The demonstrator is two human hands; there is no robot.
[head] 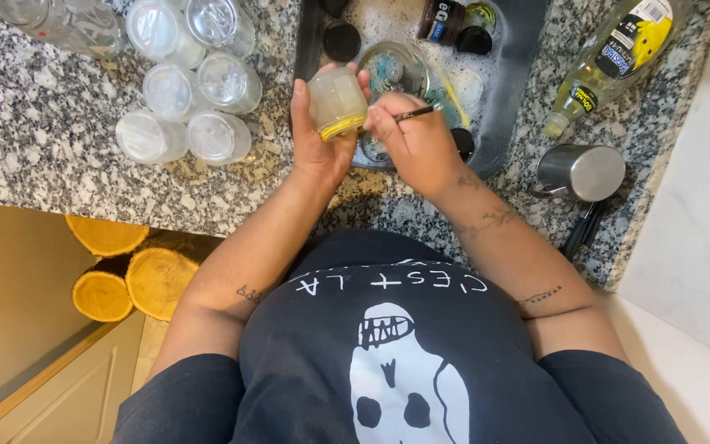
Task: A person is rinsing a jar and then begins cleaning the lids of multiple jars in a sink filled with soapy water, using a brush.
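Observation:
My left hand (315,140) grips a small cloudy jar (337,100) with a yellow band near its mouth, held on its side over the sink's front edge. My right hand (415,141) pinches a thin dark-handled tool (414,113) whose tip points into the jar's opening. Both hands are just above a round glass dish (398,64) lying in soapy water in the sink (513,66). The tool's tip is hidden by the jar and my fingers.
Several clear jars (192,82) stand upside down on the speckled granite counter (43,140) at left. A dish soap bottle (614,57) lies at upper right, a metal cup (581,171) beside it. Dark lids (342,41) and a dark bottle (441,18) sit in the sink.

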